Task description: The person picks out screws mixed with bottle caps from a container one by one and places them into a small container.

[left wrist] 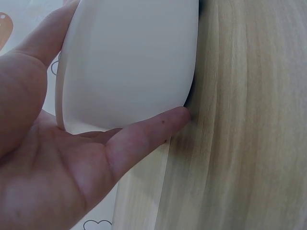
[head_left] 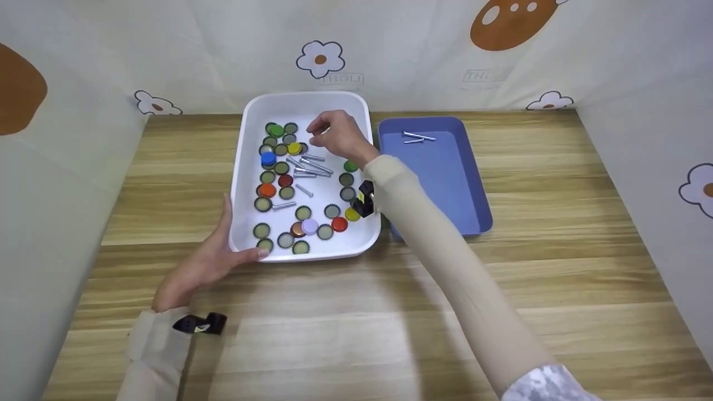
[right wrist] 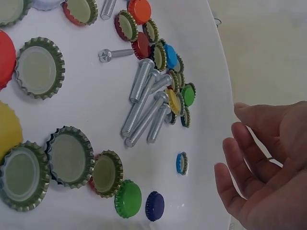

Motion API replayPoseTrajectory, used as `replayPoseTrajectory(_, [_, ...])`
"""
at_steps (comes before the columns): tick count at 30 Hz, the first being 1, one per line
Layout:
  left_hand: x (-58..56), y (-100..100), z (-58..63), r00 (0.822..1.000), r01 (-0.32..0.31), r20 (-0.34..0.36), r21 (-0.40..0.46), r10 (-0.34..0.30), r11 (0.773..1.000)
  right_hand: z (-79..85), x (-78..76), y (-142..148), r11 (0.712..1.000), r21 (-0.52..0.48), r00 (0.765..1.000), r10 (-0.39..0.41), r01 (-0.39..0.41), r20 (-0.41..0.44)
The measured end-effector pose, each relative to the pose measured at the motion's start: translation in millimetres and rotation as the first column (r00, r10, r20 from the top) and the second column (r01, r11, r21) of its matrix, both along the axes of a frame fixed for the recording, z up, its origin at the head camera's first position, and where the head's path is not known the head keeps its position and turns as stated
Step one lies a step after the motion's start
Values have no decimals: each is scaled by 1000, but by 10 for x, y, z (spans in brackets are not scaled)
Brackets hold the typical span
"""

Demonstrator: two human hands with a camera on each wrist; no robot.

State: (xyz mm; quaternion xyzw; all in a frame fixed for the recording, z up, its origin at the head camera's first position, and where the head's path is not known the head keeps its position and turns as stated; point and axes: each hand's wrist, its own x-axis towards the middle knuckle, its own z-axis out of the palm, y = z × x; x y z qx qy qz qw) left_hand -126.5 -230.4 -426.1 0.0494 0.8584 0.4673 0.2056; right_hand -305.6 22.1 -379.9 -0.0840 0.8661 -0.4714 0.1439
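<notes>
Silver-coloured metal screws (head_left: 316, 167) lie piled in a white rectangular plastic tray (head_left: 323, 192) in the head view, among round crimped metal bottle caps (head_left: 339, 224) of several colours. The right hand (head_left: 340, 133) hangs over the far part, and its beige sleeve (head_left: 445, 245) hides some of the right rim. Two more screws lie in a blue rectangular plastic tray (head_left: 440, 181) alongside. The left hand (head_left: 214, 257) grips the white tray's near-left corner, thumb over the rim.

In the left wrist view, the tray's outer wall hides its contents and the thumb's tip; the wall runs off the top edge.

In the right wrist view, the right hand's fingers curl loosely around nothing visible, thumb near index, apart from the screws. Caps at the left edge are cut off.
</notes>
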Motion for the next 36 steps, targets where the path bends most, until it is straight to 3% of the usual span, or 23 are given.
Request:
replayPoseTrajectory(6, [-1, -4, -3, 1000, -8, 16, 2, 8, 1000, -23, 0, -35, 999, 49, 1000, 18, -19, 19])
replayPoseTrajectory(11, [-12, -12, -2, 1000, 4, -19, 34, -3, 999, -74, -2, -26, 989, 132, 998, 62, -63, 12])
replayPoseTrajectory(20, [7, -2, -19, 1000, 4, -31, 50, -2, 999, -151, -34, -29, 936, 337, 992, 122, -104, -34])
replayPoseTrajectory(30, [9, -4, -21, 1000, -5, -16, 57, 6, 998, -214, -32, -79, 908, 411, 996, 94, -87, 5])
replayPoseTrajectory(36, [13, 0, -9, 1000, -11, -12, 64, 11, 998, -227, -25, -104, 867, 488, 993, 120, -101, -8])
